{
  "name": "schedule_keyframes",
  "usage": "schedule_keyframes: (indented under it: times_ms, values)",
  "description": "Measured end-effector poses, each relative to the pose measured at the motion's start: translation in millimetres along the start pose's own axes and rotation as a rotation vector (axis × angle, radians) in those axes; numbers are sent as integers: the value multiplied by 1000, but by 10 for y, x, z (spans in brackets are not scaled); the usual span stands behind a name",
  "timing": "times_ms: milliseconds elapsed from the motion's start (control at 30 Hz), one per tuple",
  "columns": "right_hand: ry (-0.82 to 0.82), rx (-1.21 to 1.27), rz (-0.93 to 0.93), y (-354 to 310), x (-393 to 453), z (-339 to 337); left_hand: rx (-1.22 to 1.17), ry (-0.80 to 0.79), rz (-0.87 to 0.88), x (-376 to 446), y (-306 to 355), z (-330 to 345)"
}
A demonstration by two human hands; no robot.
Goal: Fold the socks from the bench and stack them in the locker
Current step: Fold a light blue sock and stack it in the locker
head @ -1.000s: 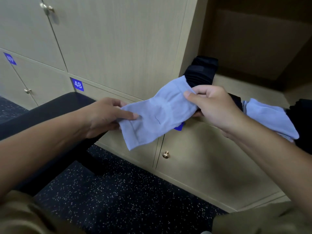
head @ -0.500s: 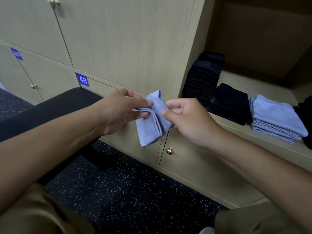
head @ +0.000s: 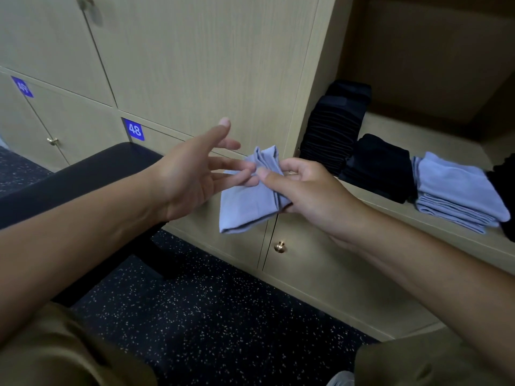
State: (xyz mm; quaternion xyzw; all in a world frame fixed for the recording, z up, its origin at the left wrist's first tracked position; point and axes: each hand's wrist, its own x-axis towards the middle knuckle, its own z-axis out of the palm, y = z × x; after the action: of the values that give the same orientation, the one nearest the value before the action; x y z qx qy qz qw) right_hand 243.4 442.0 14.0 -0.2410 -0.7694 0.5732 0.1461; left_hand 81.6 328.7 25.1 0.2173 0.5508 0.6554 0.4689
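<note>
A wall of pale wooden lockers (head: 195, 65) is filling the background above a dark speckled floor (head: 209, 316), with a numbered label 48 (head: 134, 130) sitting on one door. At the left a black padded bench (head: 83, 174) is running under the person's forearm. The left hand (head: 189, 176) is spreading its fingers straight, its fingertips just touching the folded light blue sock (head: 248, 199) and gripping nothing. The right hand (head: 301, 190) is pinching the sock's gathered edges between thumb and curled fingers, holding it in the air in front of the lower doors, beside a brass knob (head: 279, 246). With only one hand gripping, the loose layers are likely to slip and the fold to fall open before reaching the shelf. Further right, the open locker shelf (head: 390, 210) is carrying black folded socks (head: 379, 165) and a light blue stack (head: 457, 193) beside them; the upright locker edge is standing between the sock and the shelf, and a careless placement could topple that stack.
</note>
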Motion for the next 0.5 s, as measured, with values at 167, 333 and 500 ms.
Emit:
schedule_keyframes:
  times_ms: [167, 333, 500]
  values:
    - [177, -17, 27, 45, 76, -22, 225, -2, 134, 26, -33, 10]
    - [243, 200, 75, 4, 103, -108, 453, 178, 233, 114, -66, -61]
    - [192, 505, 110, -20, 80, -172, 148, -82, -50, 123, -44, -65]
